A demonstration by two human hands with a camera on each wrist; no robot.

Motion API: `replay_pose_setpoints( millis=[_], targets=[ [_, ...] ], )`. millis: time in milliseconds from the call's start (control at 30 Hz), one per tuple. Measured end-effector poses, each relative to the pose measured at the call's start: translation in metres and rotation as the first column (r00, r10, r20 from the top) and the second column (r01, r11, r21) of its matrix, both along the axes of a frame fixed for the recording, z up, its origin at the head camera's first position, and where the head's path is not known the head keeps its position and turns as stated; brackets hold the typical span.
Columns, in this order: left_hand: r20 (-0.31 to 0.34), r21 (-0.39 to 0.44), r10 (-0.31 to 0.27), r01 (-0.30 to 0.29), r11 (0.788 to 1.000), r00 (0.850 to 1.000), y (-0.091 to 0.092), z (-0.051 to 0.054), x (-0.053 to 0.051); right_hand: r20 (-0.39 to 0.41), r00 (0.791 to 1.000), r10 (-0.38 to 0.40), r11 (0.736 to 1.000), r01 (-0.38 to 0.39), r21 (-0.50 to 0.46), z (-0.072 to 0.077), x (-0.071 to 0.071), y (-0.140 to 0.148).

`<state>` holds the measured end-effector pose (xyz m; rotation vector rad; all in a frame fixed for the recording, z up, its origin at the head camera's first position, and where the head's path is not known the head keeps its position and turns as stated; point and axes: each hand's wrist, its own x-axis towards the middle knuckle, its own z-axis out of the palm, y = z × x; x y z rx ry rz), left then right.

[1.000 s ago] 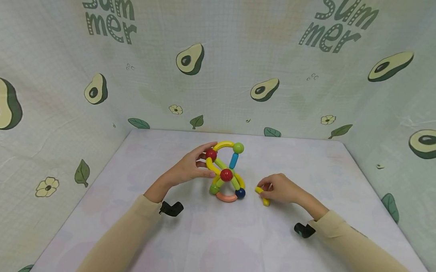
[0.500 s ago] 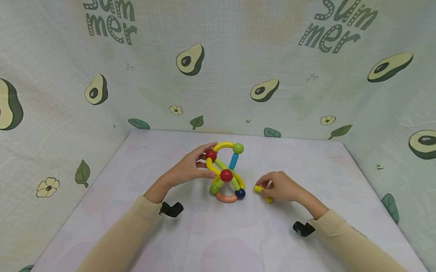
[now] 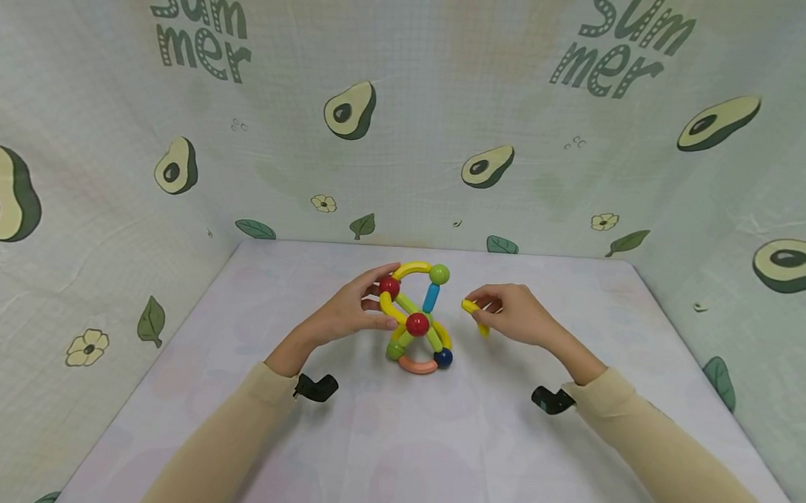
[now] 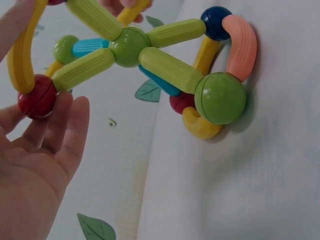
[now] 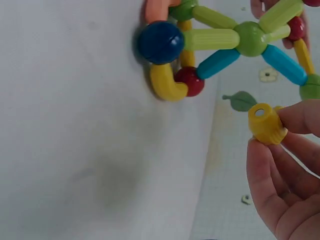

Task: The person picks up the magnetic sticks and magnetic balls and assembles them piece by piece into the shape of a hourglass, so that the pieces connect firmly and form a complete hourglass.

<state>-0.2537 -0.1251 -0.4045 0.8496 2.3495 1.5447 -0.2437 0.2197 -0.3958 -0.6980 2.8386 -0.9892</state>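
Note:
A ball-and-stick magnetic construction (image 3: 408,303) stands on the table, with a top frame above a wider base. Its upper left corner, around a red ball (image 4: 37,97) and a curved yellow stick (image 4: 21,55), is held by my left hand (image 3: 348,305). A light green ball (image 3: 439,274) and a blue stick (image 3: 431,298) form the top right side. Down at the base are a coral curved stick (image 3: 417,366) and a dark blue ball (image 3: 443,358). My right hand (image 3: 517,315) pinches a loose yellow curved stick (image 5: 266,125) in the air, right of the construction and apart from it.
A pale table (image 3: 396,444) lies under both arms. Behind it and on both sides hangs a cloth (image 3: 405,192) printed with avocados and leaves. Black wrist cameras sit at the left sleeve (image 3: 317,388) and the right sleeve (image 3: 552,400).
My right hand has lifted the yellow curved stick off the table, moving it up and slightly left towards the construction. The left hand and the construction stay in place.

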Motion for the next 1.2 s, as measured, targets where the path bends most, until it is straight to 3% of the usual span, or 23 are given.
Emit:
replay_pose_setpoints(
  millis=[300, 567, 867, 1200],
  targets=[
    [-0.008, 0.002, -0.004, 0.004, 1.000, 1.000, 0.000, -0.002, -0.001, -0.030, 0.998, -0.050, 0.995, 0.047, -0.084, 0.029, -0.004, -0.016],
    [-0.008, 0.002, -0.005, 0.005, 1.000, 1.000, -0.001, -0.003, -0.002, -0.019, 0.998, -0.058, 0.993, 0.056, -0.106, 0.036, -0.006, -0.025],
    [-0.009, -0.012, 0.002, -0.002, 1.000, 1.000, 0.003, 0.000, 0.004, 0.139, 0.990, -0.015, 0.983, 0.040, -0.181, 0.037, -0.007, -0.023],
    [-0.094, -0.110, 0.076, -0.087, 0.990, 0.993, 0.016, 0.003, 0.011, 0.310, 0.947, 0.080, 0.965, 0.004, -0.262, 0.042, -0.003, -0.020]
  ],
)
